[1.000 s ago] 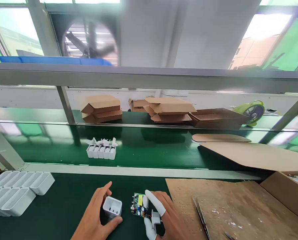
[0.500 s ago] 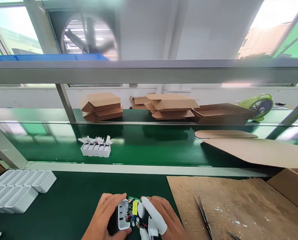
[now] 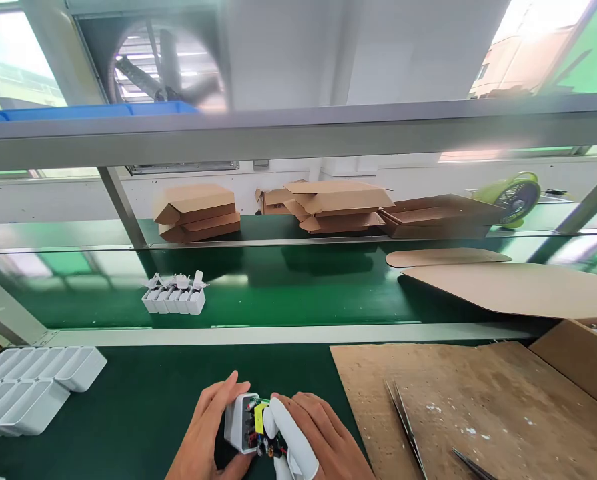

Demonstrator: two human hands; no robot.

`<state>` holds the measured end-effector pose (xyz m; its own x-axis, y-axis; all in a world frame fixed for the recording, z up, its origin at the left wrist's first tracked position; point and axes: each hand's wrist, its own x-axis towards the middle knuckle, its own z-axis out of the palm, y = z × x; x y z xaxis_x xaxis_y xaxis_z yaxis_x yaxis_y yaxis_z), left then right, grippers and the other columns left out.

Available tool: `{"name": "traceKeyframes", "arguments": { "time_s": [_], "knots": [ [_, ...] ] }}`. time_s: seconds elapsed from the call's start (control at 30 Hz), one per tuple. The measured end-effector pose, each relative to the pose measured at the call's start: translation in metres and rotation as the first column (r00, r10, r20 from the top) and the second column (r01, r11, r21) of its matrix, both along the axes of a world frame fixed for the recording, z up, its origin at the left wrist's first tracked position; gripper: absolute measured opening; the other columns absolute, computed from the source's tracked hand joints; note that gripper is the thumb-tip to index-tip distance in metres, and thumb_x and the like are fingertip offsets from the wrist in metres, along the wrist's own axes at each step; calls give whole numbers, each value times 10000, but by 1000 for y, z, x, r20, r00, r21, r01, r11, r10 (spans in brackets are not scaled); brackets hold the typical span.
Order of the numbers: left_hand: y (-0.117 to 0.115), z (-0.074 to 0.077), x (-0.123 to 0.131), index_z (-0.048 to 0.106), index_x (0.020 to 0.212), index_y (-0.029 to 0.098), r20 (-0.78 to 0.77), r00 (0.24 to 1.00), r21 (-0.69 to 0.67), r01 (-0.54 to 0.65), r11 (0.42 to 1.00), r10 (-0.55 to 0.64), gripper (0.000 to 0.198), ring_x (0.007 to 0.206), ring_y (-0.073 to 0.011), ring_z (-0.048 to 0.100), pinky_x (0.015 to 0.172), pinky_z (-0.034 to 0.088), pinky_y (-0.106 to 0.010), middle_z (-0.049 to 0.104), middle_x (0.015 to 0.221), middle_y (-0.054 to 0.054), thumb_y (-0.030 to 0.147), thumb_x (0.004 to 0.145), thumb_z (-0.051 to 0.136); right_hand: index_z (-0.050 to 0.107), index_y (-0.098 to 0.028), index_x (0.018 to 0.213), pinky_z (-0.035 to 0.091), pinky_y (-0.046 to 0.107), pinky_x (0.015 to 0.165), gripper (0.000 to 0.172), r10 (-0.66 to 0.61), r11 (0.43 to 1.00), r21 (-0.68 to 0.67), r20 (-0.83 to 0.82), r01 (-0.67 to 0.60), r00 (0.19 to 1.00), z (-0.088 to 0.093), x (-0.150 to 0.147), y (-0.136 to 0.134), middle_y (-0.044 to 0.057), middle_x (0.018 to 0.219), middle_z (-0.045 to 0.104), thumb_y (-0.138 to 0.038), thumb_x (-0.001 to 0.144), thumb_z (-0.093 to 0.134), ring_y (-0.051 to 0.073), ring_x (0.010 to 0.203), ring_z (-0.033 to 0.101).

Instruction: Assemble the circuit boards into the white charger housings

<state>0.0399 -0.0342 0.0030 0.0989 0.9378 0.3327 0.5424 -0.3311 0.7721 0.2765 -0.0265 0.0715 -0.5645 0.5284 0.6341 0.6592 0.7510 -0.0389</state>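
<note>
My left hand (image 3: 209, 430) is closed round a white plastic housing (image 3: 235, 427), thumb below and fingers along its top. In my right hand (image 3: 323, 433), which wears white finger cots (image 3: 298, 437), a small circuit board (image 3: 259, 430) is gripped at the housing's open side. A yellow component and dark parts stand on the board. Red and black wires show beneath the covered finger. The board meets the housing's edge; how far it sits inside is hidden. To the right, metal tweezers (image 3: 405, 427) lie on a brown board.
White housings (image 3: 38, 407) stand in rows at left. The brown board (image 3: 358, 373) covers the right side, with a dark tool tip (image 3: 471, 463). Several white units (image 3: 174, 300) sit on the green belt (image 3: 278, 293). Beyond are cardboard boxes (image 3: 198, 213) and a green fan (image 3: 515, 197).
The housing has tilted and come closer to the circuit board, now against its edge. My right fingers have moved left with the board. The whole view has shifted slightly.
</note>
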Motion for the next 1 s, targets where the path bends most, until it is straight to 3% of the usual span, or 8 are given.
{"name": "traceKeyframes", "arguments": {
  "time_s": [0.3,0.57,0.87,1.0],
  "knots": [
    [-1,-3,-3,495,1541,320,-41,999,-37,29,999,-31,622,1408,-345,581,1030,632,-451,561,1552,-162,272,937,635,636,-115,1340,583,365,1019,415,-23,997,68,-39,26,999,-14,-6,6,103,1144,796,-71,960,475,251,1063,706],
    [-1,-6,-3,506,1528,331,-36,999,-34,33,999,-34,609,1400,-353,574,1033,631,-470,553,1563,-160,296,940,659,568,-108,1418,597,385,1070,526,-10,996,-85,58,15,998,-9,-1,0,125,1259,768,-62,893,560,259,1139,708],
    [-2,-6,-1,550,1499,323,-29,1000,-74,-8,997,6,560,1363,-354,612,983,654,-446,572,1554,-155,331,947,649,597,-101,1391,582,389,1052,433,-14,998,-69,11,15,1000,-18,-2,2,129,1238,761,-120,966,512,263,1124,690],
    [-3,-2,-1,520,1521,337,-35,999,-78,19,997,-22,568,1389,-342,589,1012,640,-459,573,1539,-149,328,967,642,593,-78,1373,581,397,1031,484,13,1000,-19,29,-13,999,-16,-1,4,141,1227,755,-110,897,508,276,1109,669]
  ]
}}
